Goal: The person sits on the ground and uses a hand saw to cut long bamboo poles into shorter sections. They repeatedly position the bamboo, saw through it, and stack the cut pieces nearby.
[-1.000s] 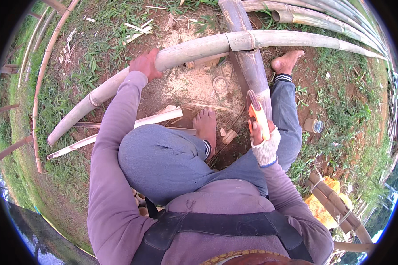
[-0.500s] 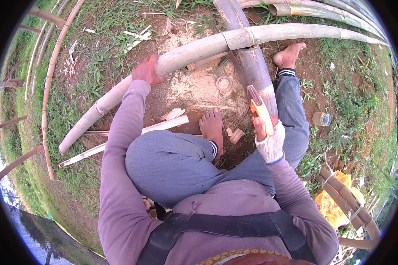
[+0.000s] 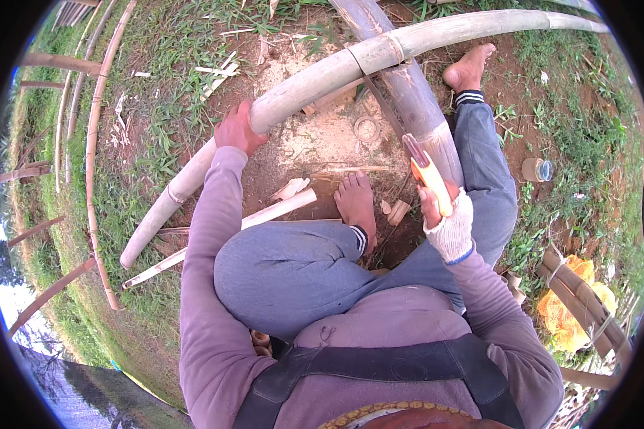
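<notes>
A long pale bamboo pole (image 3: pixel 315 84) lies slantwise across a thicker greyish bamboo pole (image 3: pixel 422 96). My bare left hand (image 3: pixel 239 129) is closed round the pale pole, left of the crossing. In my right hand (image 3: pixel 449 223), which wears a white knitted glove, is a handsaw (image 3: pixel 431 177) with a yellow and orange handle. Its dark, narrow blade crosses the pale pole just left of a node, close to where the two poles meet. How deep the blade sits in the bamboo I cannot tell.
Sawdust (image 3: pixel 318 132) and a cut bamboo ring (image 3: pixel 367 130) lie between my bare feet. A split bamboo strip (image 3: pixel 279 207) rests beside my bent knee. To the right are a small jar (image 3: pixel 537 169) and an orange net bag (image 3: pixel 569 307) near tied bamboo. A bamboo fence (image 3: pixel 93 143) stands left.
The whole view has shifted a little, so poles and legs appear farther right or higher. Both hands keep their holds, and the saw blade still crosses the pole at the same spot.
</notes>
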Motion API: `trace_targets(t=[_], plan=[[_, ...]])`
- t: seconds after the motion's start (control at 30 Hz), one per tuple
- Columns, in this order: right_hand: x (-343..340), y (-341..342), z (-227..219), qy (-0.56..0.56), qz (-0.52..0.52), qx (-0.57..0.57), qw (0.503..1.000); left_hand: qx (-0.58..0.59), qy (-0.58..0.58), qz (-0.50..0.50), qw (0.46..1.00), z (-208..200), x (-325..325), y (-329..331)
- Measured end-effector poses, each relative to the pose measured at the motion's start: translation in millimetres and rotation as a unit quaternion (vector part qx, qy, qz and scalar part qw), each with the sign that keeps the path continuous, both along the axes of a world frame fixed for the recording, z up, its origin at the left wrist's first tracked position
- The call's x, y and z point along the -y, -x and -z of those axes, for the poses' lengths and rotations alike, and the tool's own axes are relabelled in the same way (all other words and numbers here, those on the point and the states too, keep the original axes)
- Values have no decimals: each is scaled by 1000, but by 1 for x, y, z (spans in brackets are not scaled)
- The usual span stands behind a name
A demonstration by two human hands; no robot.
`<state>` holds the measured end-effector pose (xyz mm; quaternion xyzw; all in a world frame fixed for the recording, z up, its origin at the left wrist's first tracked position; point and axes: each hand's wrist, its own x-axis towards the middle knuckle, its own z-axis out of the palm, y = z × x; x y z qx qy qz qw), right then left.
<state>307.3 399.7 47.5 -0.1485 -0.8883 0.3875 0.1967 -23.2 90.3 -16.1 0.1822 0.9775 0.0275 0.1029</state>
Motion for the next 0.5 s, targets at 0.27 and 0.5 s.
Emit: trace_targets(t=[0.27,0.5], plan=[[-13,137,29,55,49,-37,997,10,-36,19,999,8,-17,8],[-5,-12,11,7,-18,17,1000,24,-26,10,999,5,7,6]])
